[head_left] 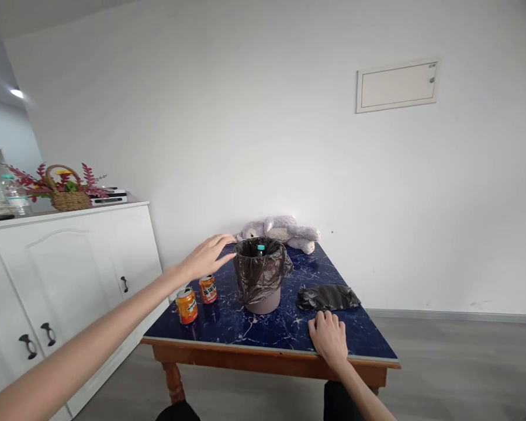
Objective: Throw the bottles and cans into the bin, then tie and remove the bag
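My left hand (208, 255) is raised at the left side of a small bin (263, 305) lined with a black plastic bag (258, 275). Its fingers are stretched out and apart, with nothing in them; whether the thumb touches the bag's rim, I cannot tell. Inside the bin stands a bottle with a teal cap (260, 248), its lower part hidden. Two orange drink cans (187, 305) stand upright left of the bin, below my left arm. My right hand (329, 338) rests on the table near its front edge, fingers curled and seemingly empty, just in front of a folded black plastic bag (328, 297).
The blue marble-patterned table (254, 334) has a wooden frame. A plush toy (280, 230) lies at its back edge by the wall. At left, a white cabinet (79, 251) carries a wicker flower basket (70, 200) and a clear bottle (15, 196).
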Demonstrator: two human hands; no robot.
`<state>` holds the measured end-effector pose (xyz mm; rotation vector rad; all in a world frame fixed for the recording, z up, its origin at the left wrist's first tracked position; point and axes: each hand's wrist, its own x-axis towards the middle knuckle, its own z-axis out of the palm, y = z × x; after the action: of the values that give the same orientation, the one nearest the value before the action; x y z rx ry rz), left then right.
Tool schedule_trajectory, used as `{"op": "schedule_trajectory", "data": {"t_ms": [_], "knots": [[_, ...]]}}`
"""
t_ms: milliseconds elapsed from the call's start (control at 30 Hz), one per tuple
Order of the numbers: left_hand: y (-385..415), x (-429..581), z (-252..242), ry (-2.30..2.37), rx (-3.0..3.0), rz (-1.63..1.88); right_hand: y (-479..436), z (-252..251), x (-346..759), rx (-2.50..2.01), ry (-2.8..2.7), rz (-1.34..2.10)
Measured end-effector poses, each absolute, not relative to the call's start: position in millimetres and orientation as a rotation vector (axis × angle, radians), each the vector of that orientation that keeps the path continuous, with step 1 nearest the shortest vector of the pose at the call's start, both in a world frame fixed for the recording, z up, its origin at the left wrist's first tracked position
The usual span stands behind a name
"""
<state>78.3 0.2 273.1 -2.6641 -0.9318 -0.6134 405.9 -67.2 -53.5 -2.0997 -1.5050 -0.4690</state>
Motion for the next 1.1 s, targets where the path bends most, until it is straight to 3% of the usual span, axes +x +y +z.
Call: {"op": "schedule_trajectory", "data": {"t_ms": [200, 467, 700, 1100], "knots": [[-44.0, 32.5, 143.0, -1.257, -2.640, -0.743, -71.9, -53.6, 404.6, -2.077, -1.508, -0.508], [-44.8, -6.2, 3.3, -1.641, -2.732, -0.316, -114.0, -78.3, 398.8, -1.880, -1.742, -0.558], [-18.0, 6.4, -33.1, -1.715, -2.689, -0.271, -119.5, -86.2, 403.5, -1.864, -1.802, -0.531], [-7.9, 9.8, -41.9, -1.662, -2.676, -0.285, -121.0, -84.0, 407.5, -1.895, -1.824, -0.493]]}}
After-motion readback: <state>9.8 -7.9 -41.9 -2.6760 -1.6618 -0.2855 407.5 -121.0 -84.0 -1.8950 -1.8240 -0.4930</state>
